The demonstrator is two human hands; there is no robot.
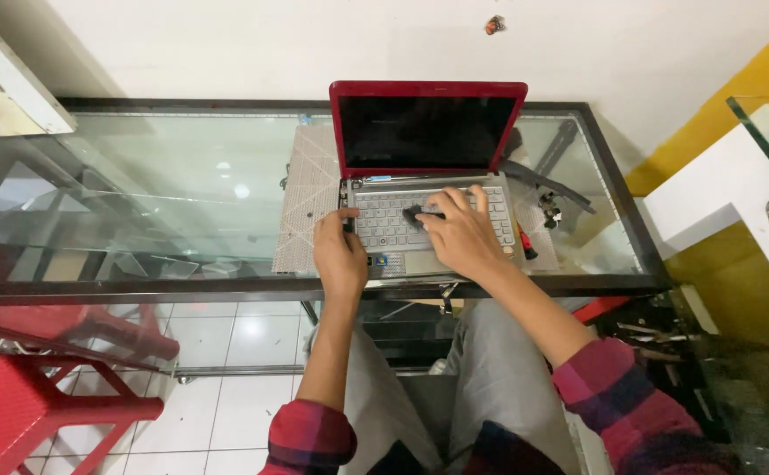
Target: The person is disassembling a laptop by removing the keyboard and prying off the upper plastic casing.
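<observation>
On the glass counter (182,176) sits a small red laptop (426,132), lid up, screen dark, resting on a pale mat (307,202) that sticks out to its left. Both hands are down on it. Left hand (340,255) is curled at the laptop's front-left corner, fingers bent over the edge near the keyboard (384,220) — looks like it's gripping that corner, though I can't tell how tight. Right hand (462,236) lies across the middle of the keys, fingers half spread, fingertips pressed on a small black thing (413,214) sitting on the keyboard; too small to say what it is or whether it's actually pinched or just touched.

Just right of the laptop there's a red-handled tool (526,244) and some small dark bits (549,211) on the glass, plus a long dark strip (547,183) lying at an angle behind them. Red stools (41,396) stand on the tile floor (226,352) off to the left, seen under the counter — sleeves are red plaid.
</observation>
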